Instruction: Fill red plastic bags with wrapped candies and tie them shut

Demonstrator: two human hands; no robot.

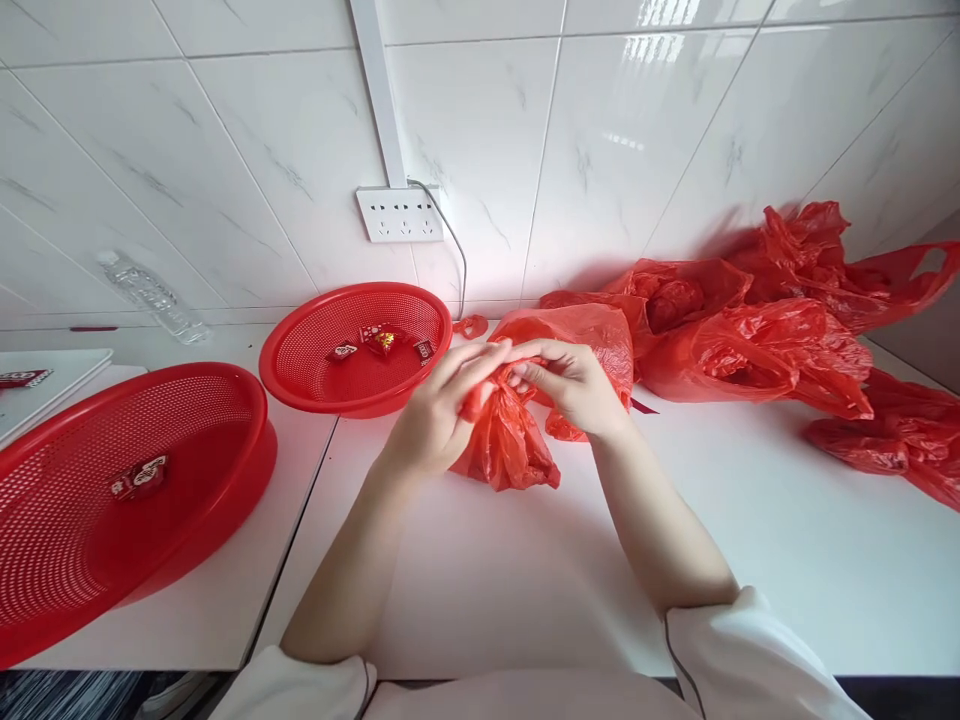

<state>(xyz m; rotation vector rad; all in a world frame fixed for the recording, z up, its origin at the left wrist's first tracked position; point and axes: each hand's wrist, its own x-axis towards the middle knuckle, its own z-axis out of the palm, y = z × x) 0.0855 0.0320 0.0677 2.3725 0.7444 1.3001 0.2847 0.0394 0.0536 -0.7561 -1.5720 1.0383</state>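
Note:
A red plastic bag (514,440) sits on the white table in front of me, its top gathered and twisted. My left hand (442,405) is closed on the bag's gathered top from the left, with red plastic showing by its fingers. From the right, my right hand (571,385) pinches the same gathered plastic, its fingertips meeting those of my left hand. Right behind the hands lies another red bag (592,335), partly covered by them.
Two red baskets, a large one (251,440) and a smaller one (442,320), hold a few small wrapped packets. Several red bags (750,350) lie at the right. A plastic bottle (154,297) rests by the wall, below and left of a socket strip (401,215).

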